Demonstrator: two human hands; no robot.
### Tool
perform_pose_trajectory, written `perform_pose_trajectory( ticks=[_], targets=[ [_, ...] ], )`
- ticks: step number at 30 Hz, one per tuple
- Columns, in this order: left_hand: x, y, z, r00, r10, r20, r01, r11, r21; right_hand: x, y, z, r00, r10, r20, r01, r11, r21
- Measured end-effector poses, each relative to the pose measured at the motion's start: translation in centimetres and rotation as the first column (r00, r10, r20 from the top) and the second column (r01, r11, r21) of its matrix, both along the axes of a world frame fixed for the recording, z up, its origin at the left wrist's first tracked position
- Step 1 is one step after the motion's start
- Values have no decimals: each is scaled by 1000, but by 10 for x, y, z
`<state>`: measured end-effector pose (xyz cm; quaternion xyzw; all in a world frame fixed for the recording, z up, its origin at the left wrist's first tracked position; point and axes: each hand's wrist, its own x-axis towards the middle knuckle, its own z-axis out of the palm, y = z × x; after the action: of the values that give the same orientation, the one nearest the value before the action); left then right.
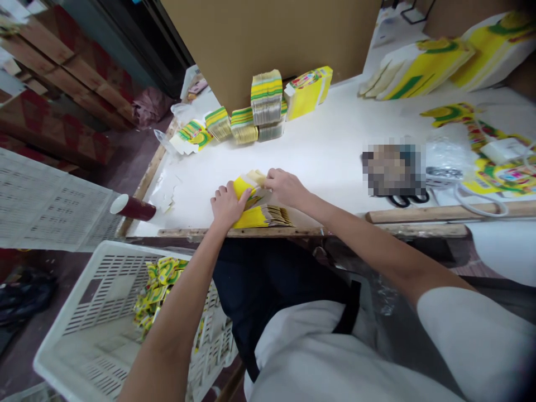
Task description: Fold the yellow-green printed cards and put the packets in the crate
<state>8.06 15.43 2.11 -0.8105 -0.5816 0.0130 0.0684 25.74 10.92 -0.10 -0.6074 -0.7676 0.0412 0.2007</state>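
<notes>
At the table's front edge, my left hand (228,205) is wrapped round the left side of a yellow printed carton (242,185), thumb on top. My right hand (287,187) pinches the pale flap at the carton's right end, fingers closed. Just below both hands lies a fanned stack of flat yellow cartons (253,218), their dark and pale edges facing right. The carton's underside is hidden by my left hand.
Bundles of yellow-green cartons (268,95) stand against a big cardboard box (272,39) at the back. A maroon cup (136,207) lies at the left edge. A white plastic crate (96,329) holds yellow packets. Black scissors (404,199) and a cable (481,209) are at right.
</notes>
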Motion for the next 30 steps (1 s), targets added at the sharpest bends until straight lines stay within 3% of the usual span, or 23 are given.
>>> perform_pose_trajectory(
  ticks=[8,14,20,26,30],
  targets=[
    [-1,0,-2,1000,-16,18,15,1000,13,-17,16,1,989,-133,-62,127,987,-94],
    [0,0,-1,1000,-10,10,10,1000,-2,-33,22,2,953,-277,-124,248,946,-208],
    [0,0,-1,1000,-8,18,8,1000,-9,-58,15,6,936,-260,-239,167,923,-348],
    [0,1,0,999,21,35,-20,999,-25,-33,13,4,930,-282,-236,198,925,-324],
    [1,5,1,998,54,46,-51,997,-58,-7,9,9,952,-152,-267,64,948,-312]
  ],
)
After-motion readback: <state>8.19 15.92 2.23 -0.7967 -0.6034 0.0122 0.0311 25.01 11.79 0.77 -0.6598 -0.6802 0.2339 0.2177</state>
